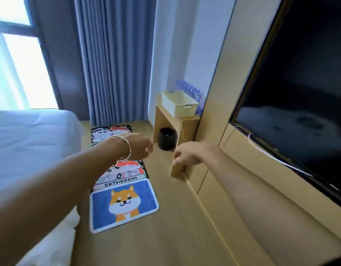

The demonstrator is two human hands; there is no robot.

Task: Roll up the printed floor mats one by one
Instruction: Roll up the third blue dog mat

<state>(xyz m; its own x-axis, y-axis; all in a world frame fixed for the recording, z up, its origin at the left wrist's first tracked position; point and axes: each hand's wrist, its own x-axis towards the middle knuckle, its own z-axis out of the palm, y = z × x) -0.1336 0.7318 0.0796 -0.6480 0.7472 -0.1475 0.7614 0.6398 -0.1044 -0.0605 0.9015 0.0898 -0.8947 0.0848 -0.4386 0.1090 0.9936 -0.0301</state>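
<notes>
The dog mat [123,205] lies flat, lower centre, touching the bathroom mat [125,172] above it. The left hand [141,147] and right hand [187,155] hover loosely curled, empty. Rolling one may drag its neighbour

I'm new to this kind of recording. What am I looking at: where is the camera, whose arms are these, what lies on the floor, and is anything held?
No machine here. The one picture comes from a wide-angle camera worn on a person's head, looking forward and down, so both bare arms are the wearer's own. The left hand, with a bracelet at its wrist, and the right hand reach forward, fingers loosely curled, holding nothing. On the wooden floor three printed mats lie flat in a row: a blue dog mat nearest, a BATHROOM mat behind it, a cartoon mat by the curtain. None is rolled yet. A bed stands left, a television right.
</notes>
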